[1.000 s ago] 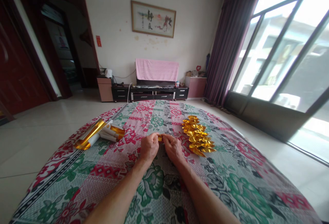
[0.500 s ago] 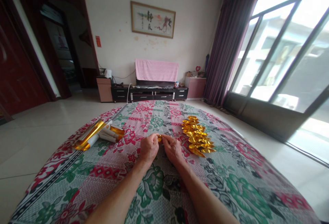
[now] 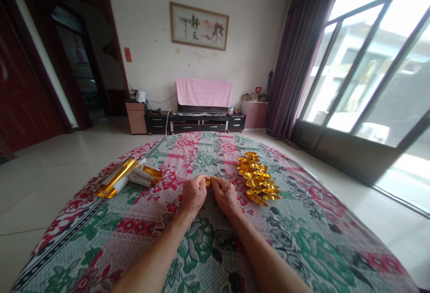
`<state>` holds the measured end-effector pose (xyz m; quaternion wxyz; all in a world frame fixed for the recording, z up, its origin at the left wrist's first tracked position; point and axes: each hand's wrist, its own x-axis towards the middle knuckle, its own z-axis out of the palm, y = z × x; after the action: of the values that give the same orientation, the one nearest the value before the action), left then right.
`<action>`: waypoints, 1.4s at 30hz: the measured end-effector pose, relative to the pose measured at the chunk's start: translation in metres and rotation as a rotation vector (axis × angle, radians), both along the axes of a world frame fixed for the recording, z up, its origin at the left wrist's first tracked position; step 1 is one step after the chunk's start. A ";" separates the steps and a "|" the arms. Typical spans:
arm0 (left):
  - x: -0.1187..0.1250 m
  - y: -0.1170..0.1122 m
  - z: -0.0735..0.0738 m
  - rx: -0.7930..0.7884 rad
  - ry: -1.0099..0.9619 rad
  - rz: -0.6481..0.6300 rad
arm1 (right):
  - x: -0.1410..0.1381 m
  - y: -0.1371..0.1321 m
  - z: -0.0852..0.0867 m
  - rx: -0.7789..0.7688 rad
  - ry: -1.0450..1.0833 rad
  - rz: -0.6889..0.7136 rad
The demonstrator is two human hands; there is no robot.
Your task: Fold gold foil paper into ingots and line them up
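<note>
Above the middle of the table, my left hand [image 3: 195,193] and my right hand [image 3: 224,194] are closed on a small piece of gold foil paper [image 3: 208,182] between them. Each hand grips one side of it with thumb and fingers; most of the piece is hidden by them. To the right lie several folded gold paper ingots [image 3: 257,178], pointed at the ends and set in a close row. Rolled sheets of gold foil paper [image 3: 116,178], white on the back, lie to the left, beyond reach of either hand's fingers.
A flowered cloth [image 3: 204,158] in red, green and grey covers the round table. Past its far edge stands a low black cabinet [image 3: 191,126] with a pink cloth [image 3: 204,91] over a screen. Tall windows [image 3: 363,69] and a purple curtain [image 3: 302,55] are at the right.
Both hands stay almost in place on the gold paper, which shows slightly more of its surface. The whole view has shifted a little.
</note>
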<state>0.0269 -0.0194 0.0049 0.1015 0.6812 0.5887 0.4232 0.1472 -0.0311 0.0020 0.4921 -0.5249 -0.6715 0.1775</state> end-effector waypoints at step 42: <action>-0.029 0.019 -0.003 -0.093 -0.221 -0.075 | -0.002 0.010 -0.014 0.207 -0.083 -0.064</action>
<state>-0.0023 -0.0009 0.0019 0.2130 0.6465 0.5672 0.4637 0.1455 -0.0210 -0.0119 0.5208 -0.4995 -0.6888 0.0697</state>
